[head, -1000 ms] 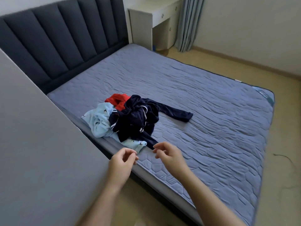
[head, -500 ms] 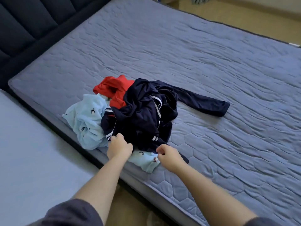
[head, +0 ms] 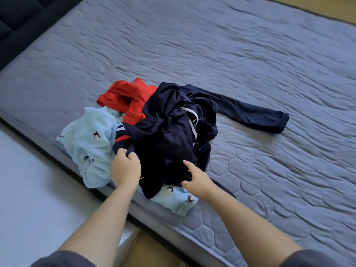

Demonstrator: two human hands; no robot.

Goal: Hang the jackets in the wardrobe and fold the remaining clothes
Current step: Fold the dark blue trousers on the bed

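A second earlier both hands had hovered short of the bed. Now they had reached the crumpled navy track jacket (head: pixel 173 128), which topped the heap near the edge of the grey-blue quilted mattress (head: pixel 250 74), over a pale blue bird-print garment (head: pixel 92 143) and a red cotton top (head: pixel 125 95). Sorting had begun, I judged, jacket first. The left hand (head: pixel 126 168) clenched a fistful of its striped hem. The right hand (head: pixel 194 180), forefinger half-extended, seemed to pinch a fold, though cloth hid the contact.
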